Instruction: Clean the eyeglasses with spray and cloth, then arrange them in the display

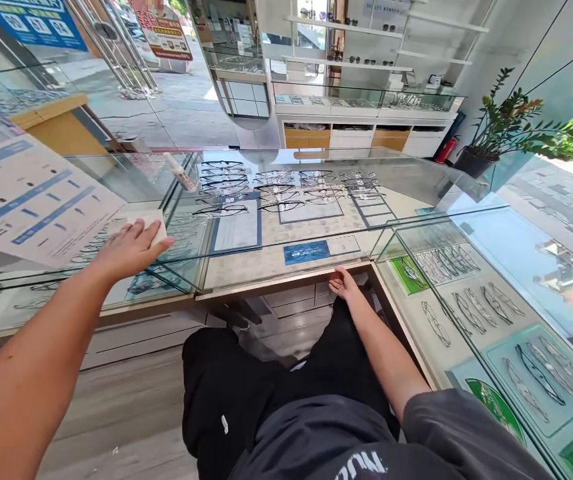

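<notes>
My left hand (133,248) is pressed down on a folded white cloth (158,230), which lies on the glass counter top (186,257) left of the frames. The fingers rest over the cloth, with the thumb out to the right. My right hand (342,285) is low at the counter's wooden front edge (286,281), above my knee. Its fingers are loosely apart, and I see nothing in them. Several rows of eyeglasses (223,181) are laid out ahead. Left of my hand stands a printed white leaflet (41,200), partly over the counter.
A small white bottle (180,175) stands behind the left hand. On the right, another glass case (459,293) holds more glasses and green trays. A potted plant (503,127) and a fire extinguisher (446,149) are at the back right. Wall shelves (361,63) hold sunglasses.
</notes>
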The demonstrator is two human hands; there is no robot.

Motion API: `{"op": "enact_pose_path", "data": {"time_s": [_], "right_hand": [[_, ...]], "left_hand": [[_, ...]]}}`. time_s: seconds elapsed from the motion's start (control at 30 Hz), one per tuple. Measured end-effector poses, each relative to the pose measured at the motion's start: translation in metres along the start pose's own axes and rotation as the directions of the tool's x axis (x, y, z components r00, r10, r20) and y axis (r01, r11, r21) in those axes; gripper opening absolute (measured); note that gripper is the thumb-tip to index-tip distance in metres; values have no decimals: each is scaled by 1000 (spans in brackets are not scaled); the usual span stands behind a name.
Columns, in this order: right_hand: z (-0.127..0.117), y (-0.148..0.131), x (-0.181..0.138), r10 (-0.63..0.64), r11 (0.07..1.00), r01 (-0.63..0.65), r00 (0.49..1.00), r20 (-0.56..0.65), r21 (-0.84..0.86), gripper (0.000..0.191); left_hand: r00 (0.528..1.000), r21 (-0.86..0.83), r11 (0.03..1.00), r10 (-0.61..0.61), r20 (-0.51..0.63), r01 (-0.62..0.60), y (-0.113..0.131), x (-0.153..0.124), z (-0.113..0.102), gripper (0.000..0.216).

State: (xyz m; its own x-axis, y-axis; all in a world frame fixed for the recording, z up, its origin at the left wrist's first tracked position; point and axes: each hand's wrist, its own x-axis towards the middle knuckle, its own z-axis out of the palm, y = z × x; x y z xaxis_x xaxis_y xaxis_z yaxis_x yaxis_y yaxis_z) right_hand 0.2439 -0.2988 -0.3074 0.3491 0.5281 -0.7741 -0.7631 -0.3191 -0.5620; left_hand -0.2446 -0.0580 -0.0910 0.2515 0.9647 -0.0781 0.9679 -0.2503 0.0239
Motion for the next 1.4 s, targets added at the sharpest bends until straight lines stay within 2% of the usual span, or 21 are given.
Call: {"op": "enact_pose_path", "data": {"time_s": [0.2,0.33,0.4,0.43,0.47,0.5,0.53,0.57,0.63,0.7,0.8,0.87,0.9,0.97,1.0,1.03,1.1,1.13,1.2,1.3,1.4], "right_hand": [[-25,16,-34,-3,995,6,1000,31,-104,23],[-54,33,-81,48,962,-9,990,136,-273,28],[-63,34,-122,151,913,-37,956,252,-406,44],[-65,28,-148,261,857,-46,897,356,-513,52],[-62,18,-177,421,740,83,717,555,-668,54],[-56,2,-208,501,670,273,519,692,-690,57],[-45,-18,-240,485,637,474,367,794,-608,56],[-30,-44,-271,409,581,660,269,872,-476,51],[10,-104,-321,142,374,897,195,971,-234,42],[55,-171,-340,-133,136,980,161,978,-143,36],[96,-262,-304,-444,-141,970,119,888,-200,38],[91,-307,-253,-605,-301,853,174,777,-426,36],[79,-323,-226,-669,-343,750,228,708,-566,32],[39,-343,-176,-733,-352,537,352,583,-766,27],[14,-349,-156,-747,-349,458,392,538,-818,28],[-12,-352,-139,-761,-340,426,398,511,-838,32],[-61,-356,-112,-791,-327,415,372,486,-849,42],[-82,-357,-102,-813,-320,452,321,486,-833,45],[-116,-356,-84,-833,-301,451,305,462,-840,44],[-142,-353,-62,-827,-370,405,266,495,-836,31],[-148,-350,-48,-820,-426,333,250,514,-841,29]], "left_hand": [[999,-16,1000,-19,38,20,3,-3,-3,123],[999,-18,1000,-3,42,4,-4,3,-2,123],[997,-10,1000,-12,80,13,-4,7,-5,124],[996,-4,1000,-21,85,21,-2,8,-9,125],[997,5,999,-34,67,34,2,10,-13,125],[999,14,999,-42,32,41,8,12,-19,124],[999,25,999,-44,-20,45,16,14,-25,122],[996,34,999,-37,-81,40,27,16,-31,118],[985,47,999,5,-174,3,55,22,-44,109],[969,44,997,77,-233,-69,89,28,-55,104],[923,28,972,231,-307,-234,145,28,-63,98],[872,41,940,330,-361,-339,177,19,-62,90],[848,52,922,373,-376,-383,191,12,-60,85],[817,58,885,451,-361,-462,212,-2,-56,75],[807,56,869,479,-345,-491,221,-8,-53,71],[797,52,854,504,-332,-518,229,-14,-51,68],[765,42,820,551,-333,-571,245,-20,-50,63],[741,36,797,576,-346,-603,254,-21,-50,61],[683,25,746,623,-381,-666,276,-19,-52,56],[604,26,670,684,-410,-742,322,-5,-58,49],[554,22,604,743,-376,-796,379,18,-62,44]]}}
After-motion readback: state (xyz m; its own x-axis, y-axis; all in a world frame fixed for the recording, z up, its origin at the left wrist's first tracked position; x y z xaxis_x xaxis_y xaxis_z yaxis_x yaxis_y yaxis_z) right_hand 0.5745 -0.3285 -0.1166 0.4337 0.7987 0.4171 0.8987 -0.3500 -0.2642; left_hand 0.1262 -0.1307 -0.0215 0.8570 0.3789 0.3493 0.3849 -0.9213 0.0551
